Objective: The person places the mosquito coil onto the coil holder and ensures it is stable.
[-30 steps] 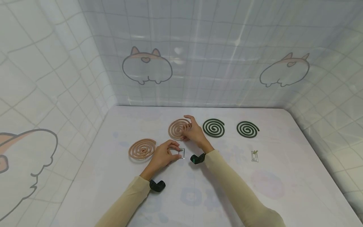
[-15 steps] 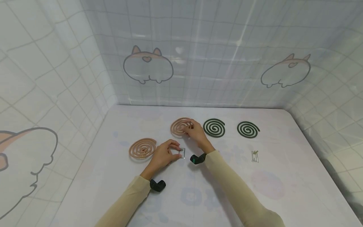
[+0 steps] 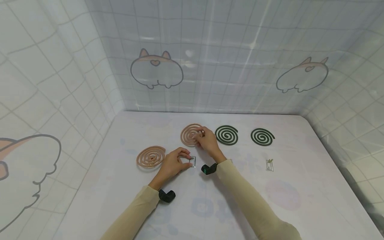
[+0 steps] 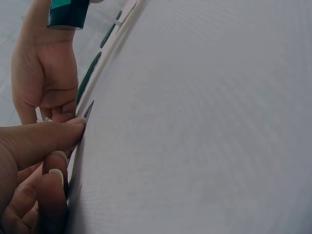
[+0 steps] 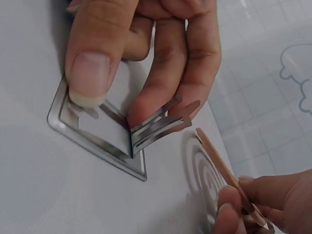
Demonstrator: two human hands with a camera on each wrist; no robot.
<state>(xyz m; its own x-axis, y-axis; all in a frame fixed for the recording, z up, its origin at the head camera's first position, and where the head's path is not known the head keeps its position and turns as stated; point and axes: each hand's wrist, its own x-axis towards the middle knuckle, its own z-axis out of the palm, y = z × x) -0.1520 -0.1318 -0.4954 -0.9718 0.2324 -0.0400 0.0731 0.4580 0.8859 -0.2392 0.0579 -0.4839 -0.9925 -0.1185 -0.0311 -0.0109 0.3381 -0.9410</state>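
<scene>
My left hand (image 3: 172, 163) rests on the table, thumb and fingers holding a small metal coil stand (image 5: 158, 131) with a flat frame and upturned prongs. Just beyond it, my right hand (image 3: 209, 143) pinches a brown mosquito coil (image 3: 186, 136) by its right side. In the right wrist view that coil appears tilted edge-on, with its spiral shadow falling on the tabletop. The left wrist view shows the left thumb (image 4: 53, 136) on the stand, and a thin pointed metal tip juts past it.
A second brown coil (image 3: 151, 157) sits left of my left hand, with a shadow beneath. Two green coils (image 3: 226, 135) lie at the back right. Another metal stand (image 3: 269, 165) lies nearer on the right. The white table (image 3: 192, 213) meets tile-patterned walls on three sides.
My right hand's raised index finger has folded down onto the brown coil. The held coil has shifted slightly right and away from me. My left hand and the stand keep their place.
</scene>
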